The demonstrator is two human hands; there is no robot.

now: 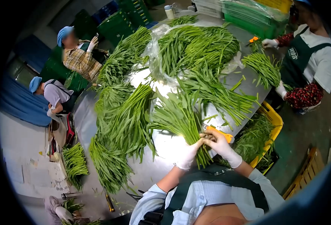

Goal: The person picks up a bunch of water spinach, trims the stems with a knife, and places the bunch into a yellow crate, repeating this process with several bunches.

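Observation:
Both of my hands wear white gloves. My left hand [188, 153] is wrapped round the lower stems of a bunch of leafy greens [178, 118], whose leaves point away from me over the metal table [146, 174]. My right hand [221, 147] closes on the same stems from the other side, its fingertips meeting the left ones. Cut stem ends stick out below the hands. An orange-handled tool [221, 133] lies just beyond my right hand; whether the hand touches it is unclear. More greens [131, 116] lie left of the bunch.
A large pile of greens [199, 47] lies on plastic at the back. A yellow crate [276, 120] with greens stands at the right. One co-worker [304, 56] holds greens at the right; others [81, 60] are at the left. A screwdriver-like tool [109, 203] lies near the front edge.

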